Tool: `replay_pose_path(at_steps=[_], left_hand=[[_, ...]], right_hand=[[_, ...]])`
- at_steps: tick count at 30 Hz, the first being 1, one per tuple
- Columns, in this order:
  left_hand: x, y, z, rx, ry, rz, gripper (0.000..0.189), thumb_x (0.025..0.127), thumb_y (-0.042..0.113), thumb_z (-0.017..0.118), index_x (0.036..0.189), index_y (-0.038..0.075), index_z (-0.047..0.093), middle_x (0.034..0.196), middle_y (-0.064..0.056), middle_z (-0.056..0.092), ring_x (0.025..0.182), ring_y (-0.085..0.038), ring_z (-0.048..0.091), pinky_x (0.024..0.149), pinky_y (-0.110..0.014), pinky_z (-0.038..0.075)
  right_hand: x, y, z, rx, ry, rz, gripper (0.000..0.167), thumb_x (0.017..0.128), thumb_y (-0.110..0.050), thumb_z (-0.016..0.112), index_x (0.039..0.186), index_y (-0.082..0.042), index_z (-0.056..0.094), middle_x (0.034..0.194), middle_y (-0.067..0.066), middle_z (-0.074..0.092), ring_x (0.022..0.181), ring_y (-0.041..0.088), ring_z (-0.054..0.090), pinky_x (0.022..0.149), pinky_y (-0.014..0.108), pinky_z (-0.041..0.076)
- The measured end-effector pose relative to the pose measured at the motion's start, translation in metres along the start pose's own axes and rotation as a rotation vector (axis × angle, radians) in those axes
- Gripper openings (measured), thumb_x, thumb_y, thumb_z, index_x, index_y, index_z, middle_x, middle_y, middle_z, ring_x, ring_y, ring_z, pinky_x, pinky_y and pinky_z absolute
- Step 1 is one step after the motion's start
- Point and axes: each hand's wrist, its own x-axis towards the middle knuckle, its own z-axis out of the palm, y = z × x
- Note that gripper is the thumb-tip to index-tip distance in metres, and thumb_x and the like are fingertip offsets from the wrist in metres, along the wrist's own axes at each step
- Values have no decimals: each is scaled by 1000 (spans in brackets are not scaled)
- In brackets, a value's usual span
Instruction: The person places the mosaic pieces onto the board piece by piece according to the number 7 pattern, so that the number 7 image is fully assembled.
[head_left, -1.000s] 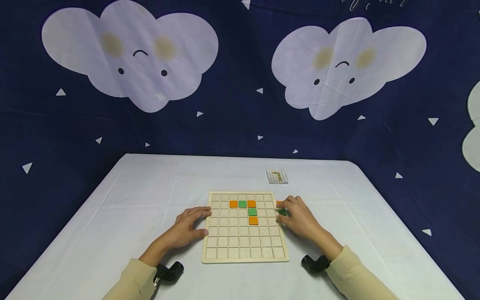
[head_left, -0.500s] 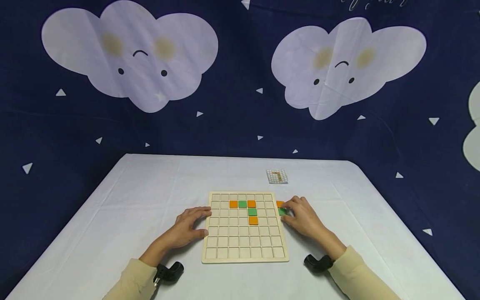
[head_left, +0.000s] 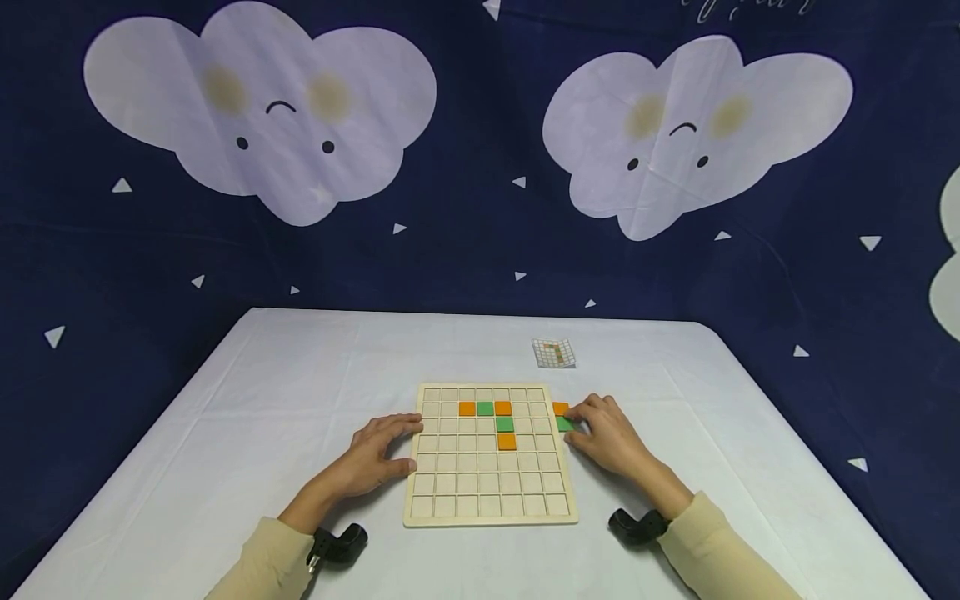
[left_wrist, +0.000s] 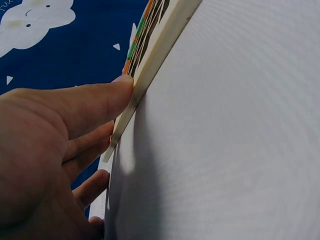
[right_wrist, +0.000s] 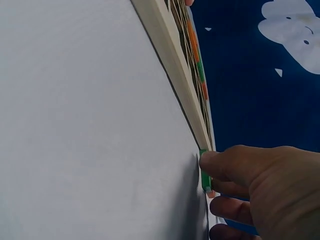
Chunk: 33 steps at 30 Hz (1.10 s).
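A light wooden grid board [head_left: 457,483] lies on the table. Set in its cells are orange tiles [head_left: 467,408] and green tiles [head_left: 485,408], a short row with a column running toward me. My left hand [head_left: 371,458] rests at the board's left edge, thumb and fingertips touching the rim, fingers fairly straight. Just beyond the right edge lie a loose orange tile [head_left: 560,408] and a loose green tile [head_left: 565,424]. My right hand [head_left: 611,437] pinches the green tile at its right end, thumb on the near side; in the right wrist view the thumb covers part of this tile [right_wrist: 205,180].
A small pattern card [head_left: 554,353] with a printed grid lies behind the board, to the right. White cloth [head_left: 300,367] covers the table. A dark blue curtain [head_left: 480,250] with clouds hangs behind it.
My right hand has drawn back slightly to the right from the board's edge, uncovering more of the loose orange and green tiles. The left hand and the board have stayed put.
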Motion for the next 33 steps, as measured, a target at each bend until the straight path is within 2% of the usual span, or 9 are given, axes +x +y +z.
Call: replay_pose_path(at_steps=[20, 33], left_hand=[[0, 0, -1, 9, -1, 13, 49, 82, 19, 70, 128, 8, 55, 144, -9, 45, 135, -37, 33, 104, -60, 18], [0, 0, -1, 8, -5, 17, 50, 82, 20, 70, 129, 8, 54, 145, -9, 45, 135, -37, 32, 105, -62, 17]], right_hand=[[-10, 2, -3, 14, -12, -2, 25, 75, -20, 75, 98, -10, 70, 91, -1, 61, 85, 15, 47, 76, 33, 40], [-6, 7, -4, 26, -45, -7, 27, 77, -19, 74, 101, -9, 69, 93, 0, 60, 87, 16, 48, 79, 36, 40]])
